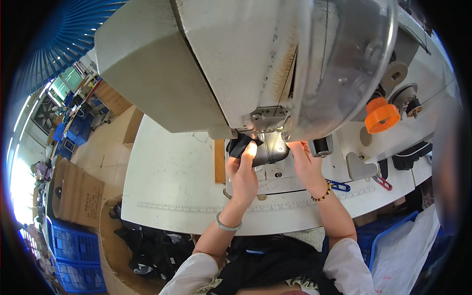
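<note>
Under the head of a white sewing machine [236,54] lies a small black fabric piece [268,156], lit by the machine's lamp around the needle area. My left hand [242,174] pinches its left end, where a folded black flap [239,146] stands up by the thumb. On the other side, my right hand [307,167] has its fingers closed at the piece's right edge; the fingertips are partly hidden beneath the machine's clear cover [339,64]. A thread runs down the front of the head towards the needle. The needle tip itself is too small to make out.
Blue-handled snips [339,186] and a red-handled tool [382,183] lie right of my right wrist. A printed ruler strip [196,207] crosses the white table [162,167]. An orange knob [382,115] juts out at right. Below left, a carton [110,246] holds black pieces.
</note>
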`<action>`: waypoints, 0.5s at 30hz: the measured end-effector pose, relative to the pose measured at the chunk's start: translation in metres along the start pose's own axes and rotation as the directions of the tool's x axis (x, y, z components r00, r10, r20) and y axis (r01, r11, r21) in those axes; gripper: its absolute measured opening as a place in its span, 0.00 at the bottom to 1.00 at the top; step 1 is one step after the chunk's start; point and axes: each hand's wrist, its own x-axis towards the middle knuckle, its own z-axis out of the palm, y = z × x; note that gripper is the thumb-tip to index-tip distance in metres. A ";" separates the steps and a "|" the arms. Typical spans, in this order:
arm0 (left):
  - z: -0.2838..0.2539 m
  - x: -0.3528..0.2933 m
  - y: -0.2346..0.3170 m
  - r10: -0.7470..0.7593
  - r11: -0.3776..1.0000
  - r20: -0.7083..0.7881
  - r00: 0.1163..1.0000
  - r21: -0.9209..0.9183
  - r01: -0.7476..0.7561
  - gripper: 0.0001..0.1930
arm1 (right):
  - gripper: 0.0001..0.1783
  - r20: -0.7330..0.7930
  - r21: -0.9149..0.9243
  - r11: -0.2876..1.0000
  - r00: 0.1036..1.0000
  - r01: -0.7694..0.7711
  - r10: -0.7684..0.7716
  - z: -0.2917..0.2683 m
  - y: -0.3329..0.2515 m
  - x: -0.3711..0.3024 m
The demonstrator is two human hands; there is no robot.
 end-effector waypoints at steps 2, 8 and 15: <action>0.005 -0.001 0.003 0.008 1.000 0.005 1.000 -0.029 -0.008 0.09 | 0.12 -0.057 0.000 0.994 0.993 0.107 -0.107 0.002 0.004 0.000; 0.012 0.000 0.016 -0.091 0.996 -0.090 0.992 0.015 0.093 0.07 | 0.11 -0.025 -0.016 1.000 1.000 -0.009 0.009 0.001 0.003 0.000; 0.008 0.005 0.020 -0.169 0.978 -0.132 0.977 0.097 0.182 0.10 | 0.09 -0.002 -0.026 1.000 1.000 -0.003 0.003 -0.002 -0.004 0.002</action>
